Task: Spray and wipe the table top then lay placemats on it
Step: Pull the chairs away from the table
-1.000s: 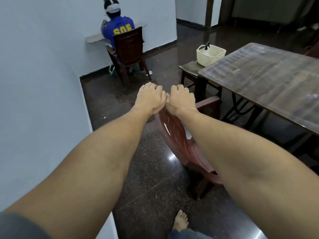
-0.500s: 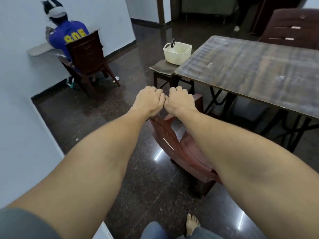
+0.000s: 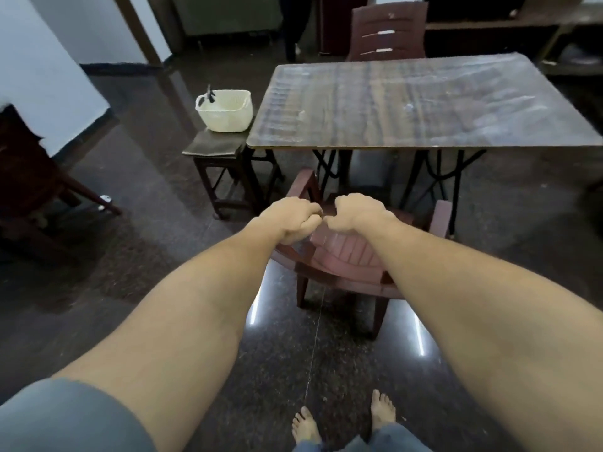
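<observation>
The wooden table top (image 3: 408, 102) stands ahead of me, streaked and smudged. To its left a cream basket (image 3: 228, 110) sits on a low stool (image 3: 225, 177), with a black spray trigger (image 3: 210, 93) poking out of it. A dark folded mat (image 3: 215, 146) lies under the basket. My left hand (image 3: 292, 218) and my right hand (image 3: 357, 212) are curled into fists that touch each other. They hover over the backrest of a reddish plastic chair (image 3: 342, 256), and I see nothing in either fist.
The reddish chair stands between me and the table's near edge. Another brown chair (image 3: 388, 31) is at the table's far side. A dark chair (image 3: 29, 177) stands at the left by the white wall. The floor is glossy dark stone, and my bare feet (image 3: 346, 419) show below.
My view has swung right, so the table is now straight ahead and the seated person is out of sight. My fists stay together and now sit lower over the chair back.
</observation>
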